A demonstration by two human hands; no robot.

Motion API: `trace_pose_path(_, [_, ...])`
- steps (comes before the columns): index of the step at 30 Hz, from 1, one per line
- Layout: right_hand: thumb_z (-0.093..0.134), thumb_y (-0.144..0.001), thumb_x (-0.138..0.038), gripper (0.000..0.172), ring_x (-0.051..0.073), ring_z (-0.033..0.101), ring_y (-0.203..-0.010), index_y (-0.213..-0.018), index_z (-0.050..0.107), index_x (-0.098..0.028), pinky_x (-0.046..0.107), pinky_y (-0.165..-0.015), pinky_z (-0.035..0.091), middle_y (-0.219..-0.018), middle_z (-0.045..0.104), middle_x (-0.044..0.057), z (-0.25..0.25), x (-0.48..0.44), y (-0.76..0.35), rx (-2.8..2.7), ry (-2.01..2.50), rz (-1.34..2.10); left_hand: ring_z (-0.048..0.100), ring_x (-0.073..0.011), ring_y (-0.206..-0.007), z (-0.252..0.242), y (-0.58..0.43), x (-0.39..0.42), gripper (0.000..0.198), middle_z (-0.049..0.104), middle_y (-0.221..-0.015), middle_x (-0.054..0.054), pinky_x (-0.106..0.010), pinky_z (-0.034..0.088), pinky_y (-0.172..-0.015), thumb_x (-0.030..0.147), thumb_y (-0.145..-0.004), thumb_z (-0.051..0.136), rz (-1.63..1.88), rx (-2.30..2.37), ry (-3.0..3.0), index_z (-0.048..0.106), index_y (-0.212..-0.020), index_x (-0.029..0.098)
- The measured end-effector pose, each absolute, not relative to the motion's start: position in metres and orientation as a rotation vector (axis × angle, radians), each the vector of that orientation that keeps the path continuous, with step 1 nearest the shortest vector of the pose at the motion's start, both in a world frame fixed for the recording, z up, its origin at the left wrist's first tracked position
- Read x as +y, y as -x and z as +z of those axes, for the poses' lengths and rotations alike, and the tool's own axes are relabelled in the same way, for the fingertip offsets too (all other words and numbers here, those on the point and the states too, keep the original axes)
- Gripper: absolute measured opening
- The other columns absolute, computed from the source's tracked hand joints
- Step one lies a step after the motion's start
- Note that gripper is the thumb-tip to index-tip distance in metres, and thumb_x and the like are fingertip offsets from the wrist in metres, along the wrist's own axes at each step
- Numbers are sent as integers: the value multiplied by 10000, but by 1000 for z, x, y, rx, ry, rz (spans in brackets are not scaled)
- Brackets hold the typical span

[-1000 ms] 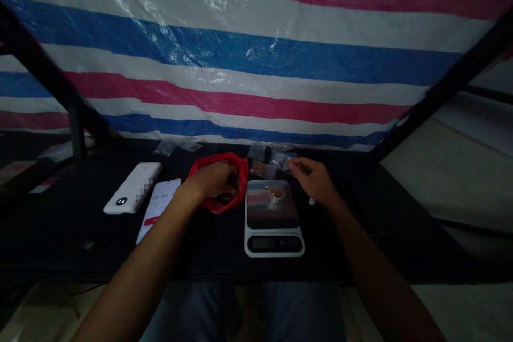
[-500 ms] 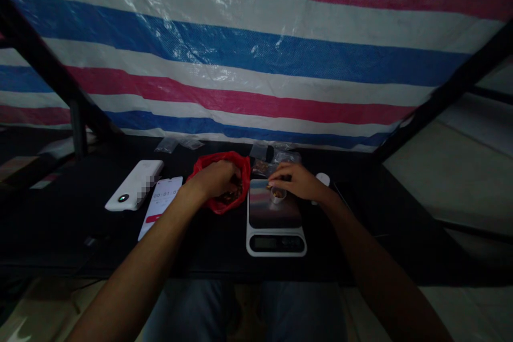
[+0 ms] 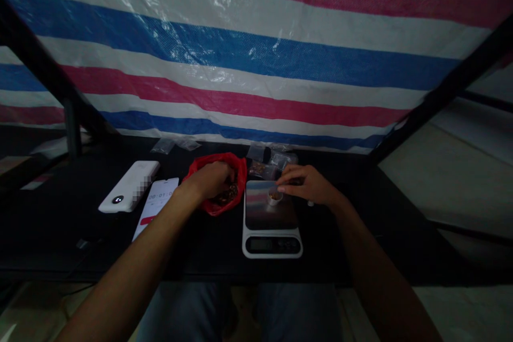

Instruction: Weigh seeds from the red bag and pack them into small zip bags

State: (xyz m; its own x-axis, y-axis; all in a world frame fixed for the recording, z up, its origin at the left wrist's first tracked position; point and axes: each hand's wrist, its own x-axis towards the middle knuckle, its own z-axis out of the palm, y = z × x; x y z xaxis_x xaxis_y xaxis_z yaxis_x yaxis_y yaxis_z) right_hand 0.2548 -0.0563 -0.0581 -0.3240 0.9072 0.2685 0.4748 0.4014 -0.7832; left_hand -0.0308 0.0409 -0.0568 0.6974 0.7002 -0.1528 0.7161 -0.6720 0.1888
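Note:
My left hand (image 3: 211, 180) reaches into the mouth of a red plastic bag (image 3: 236, 181), its fingers curled down over dark brown pieces (image 3: 228, 196). Whether those fingers grip anything is hidden. My right hand (image 3: 305, 184) hangs with its fingertips close together just above a small white cup (image 3: 274, 197). The cup holds brown pieces and stands on the platform of a white digital kitchen scale (image 3: 256, 208). I cannot tell whether my right fingers hold a piece.
A white power bank (image 3: 129, 186) and a phone (image 3: 155, 208) showing a timer lie left of the bag on the black table (image 3: 200, 259). Small clear plastic bags (image 3: 256, 151) lie along the back, one with brown contents (image 3: 262, 170). A striped tarpaulin (image 3: 256, 53) hangs behind.
My right hand has moved from the back right of the scale to over the cup, then drawn slightly right. My left hand stays in the red bag.

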Motion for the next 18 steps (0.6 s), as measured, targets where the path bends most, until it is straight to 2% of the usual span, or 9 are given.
trace_pose_path(3, [703,-865,-387,228,170,637,-749,-957,816,-212,292,-646,482,-851,726,46,-60,-57,-253,-1856,1194,738,725,-217,-952,-57,34,45,262,783,-1055,-62,-260,505,-779,123,-819,610,-71,1130,-2666,783,-988,223])
trace_pose_path(7, [649,-895,-382,241,203,685,-851,-926,798,-195,338,-778,526,-906,763,57,-61,-55,-256,-1680,1177,677,732,-193,-939,-51,45,53,312,791,-1051,-39,-244,515,-812,98,-808,596,4,1067,-2592,782,-1027,219])
trace_pose_path(13, [648,-886,-364,225,207,700,-857,-883,785,-185,344,-806,531,-893,770,57,-65,-54,-256,-1623,1211,672,724,-165,-874,-18,32,33,223,787,-1015,-29,-236,526,-818,150,-843,614,278,887,-2453,771,-998,183])
trace_pose_path(18, [660,-881,-409,259,217,700,-860,-887,781,-180,350,-806,535,-890,766,63,-69,-51,-256,-1629,1244,665,712,-154,-896,-1,-11,3,212,781,-985,-28,-216,515,-806,114,-837,628,370,571,-2390,767,-988,168])
